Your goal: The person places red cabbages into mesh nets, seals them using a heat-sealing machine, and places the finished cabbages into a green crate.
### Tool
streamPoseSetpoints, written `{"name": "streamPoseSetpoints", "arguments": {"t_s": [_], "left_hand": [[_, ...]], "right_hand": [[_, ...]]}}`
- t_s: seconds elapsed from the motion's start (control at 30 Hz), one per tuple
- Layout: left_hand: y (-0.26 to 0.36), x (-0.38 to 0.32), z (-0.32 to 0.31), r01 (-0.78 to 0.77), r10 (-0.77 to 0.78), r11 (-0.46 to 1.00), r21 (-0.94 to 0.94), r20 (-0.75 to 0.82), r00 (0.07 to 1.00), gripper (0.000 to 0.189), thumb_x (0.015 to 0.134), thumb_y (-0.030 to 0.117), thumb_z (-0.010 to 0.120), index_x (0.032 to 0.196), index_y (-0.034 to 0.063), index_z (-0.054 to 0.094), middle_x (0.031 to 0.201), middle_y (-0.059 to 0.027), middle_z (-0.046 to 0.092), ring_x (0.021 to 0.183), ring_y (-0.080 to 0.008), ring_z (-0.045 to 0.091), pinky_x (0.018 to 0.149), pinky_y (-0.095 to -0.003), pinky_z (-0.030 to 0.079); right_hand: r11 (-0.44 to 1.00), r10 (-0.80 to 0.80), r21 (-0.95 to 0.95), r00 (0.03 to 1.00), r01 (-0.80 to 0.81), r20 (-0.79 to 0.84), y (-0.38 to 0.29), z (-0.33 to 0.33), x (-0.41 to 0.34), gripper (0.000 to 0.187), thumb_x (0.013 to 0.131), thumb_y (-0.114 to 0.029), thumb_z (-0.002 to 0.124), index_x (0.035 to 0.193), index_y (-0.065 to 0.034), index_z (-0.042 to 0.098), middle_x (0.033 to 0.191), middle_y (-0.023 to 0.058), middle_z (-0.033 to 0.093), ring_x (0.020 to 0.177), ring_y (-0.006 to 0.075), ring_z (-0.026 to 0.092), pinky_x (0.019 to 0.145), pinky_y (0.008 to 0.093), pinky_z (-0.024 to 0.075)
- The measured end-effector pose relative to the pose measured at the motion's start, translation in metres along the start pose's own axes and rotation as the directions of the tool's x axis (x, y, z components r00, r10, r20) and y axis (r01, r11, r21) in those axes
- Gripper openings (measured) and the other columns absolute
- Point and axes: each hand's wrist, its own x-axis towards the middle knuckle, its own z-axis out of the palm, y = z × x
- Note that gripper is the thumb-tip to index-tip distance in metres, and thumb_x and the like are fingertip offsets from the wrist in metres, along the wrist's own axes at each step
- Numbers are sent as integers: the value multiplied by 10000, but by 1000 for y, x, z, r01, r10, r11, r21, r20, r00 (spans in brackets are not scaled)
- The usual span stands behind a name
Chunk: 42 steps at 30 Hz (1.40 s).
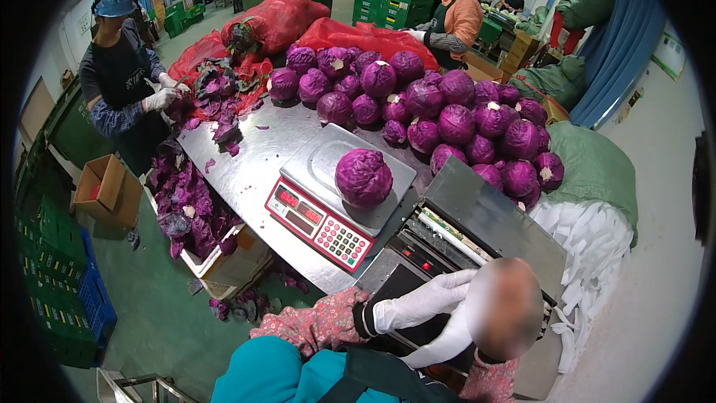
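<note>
A white glove covers my left hand (422,299), which reaches over the film wrapping machine (481,212). My right hand (461,330), also gloved in white, is close to it and largely covered by a blurred patch. That patch hides the fingertips and whatever may be between them. On the machine a red lamp (426,266) glows beside a roll of film (453,235). Left of the machine stands a digital scale (296,168) with a lit red display. One red cabbage (363,178) rests on its metal plate.
Trimmed red cabbages (456,123) are heaped behind the scale on the steel table (246,179). Red mesh sacks (274,19) lie at the back. A co-worker (120,67) handles leaves at left, above a bin of cabbage leaves (190,201). Another person (458,17) stands behind.
</note>
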Motion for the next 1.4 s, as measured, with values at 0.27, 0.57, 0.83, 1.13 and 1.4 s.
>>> {"name": "streamPoseSetpoints", "arguments": {"t_s": [0.27, 0.57, 0.83, 1.13, 1.4], "left_hand": [[44, -57, -92, -336, 285, 922, -190, -251, 925, 184, 984, 187, 497, 994, 25, 582, 956, -66, 641, 947, -161, 618, 865, -306, 495], [69, -133, -117, 398, -435, 803, 443, -20, 900, 450, 952, 330, 583, 1286, 33, 528, 1073, 10, 619, 893, -46, 562, 758, -210, 479], [128, -129, -185, 187, 390, 790, 584, -714, 582, 249, 944, 251, 539, 955, 20, 633, 807, -23, 628, 799, -88, 590, 734, -236, 469], [123, -17, -306, 83, 843, 263, 961, -271, 465, 394, 941, 254, 398, 861, -66, 613, 813, -248, 654, 767, -350, 649, 652, -414, 488], [125, -94, -168, -253, 288, 953, 167, -243, 926, 634, 925, 409, 536, 1391, 10, 378, 1299, -166, 517, 1151, -270, 525, 991, -471, 387]], "right_hand": [[72, 324, 337, 342, -939, 882, -15, 39, 14, 284, 925, -188, 633, 1105, 26, 581, 945, 44, 630, 847, 96, 609, 806, 239, 494], [-64, 515, 465, 370, -883, 774, -32, 84, 40, 241, 929, -177, 617, 1022, 46, 604, 1001, 105, 662, 863, 160, 640, 832, 290, 504], [770, 524, 132, 737, -624, 428, 16, 180, 39, 234, 774, -56, 651, 730, -28, 423, 624, 35, 451, 608, 87, 394, 528, 284, 354], [404, 880, 203, 439, -892, 181, 128, 296, 64, 349, 883, -239, 520, 939, 86, 634, 853, 187, 670, 705, 245, 585, 636, 398, 422], [950, 140, 249, 971, -186, 191, -51, 195, 56, 230, 778, 7, 581, 985, 55, 670, 984, 184, 685, 876, 273, 690, 748, 309, 528]]}}
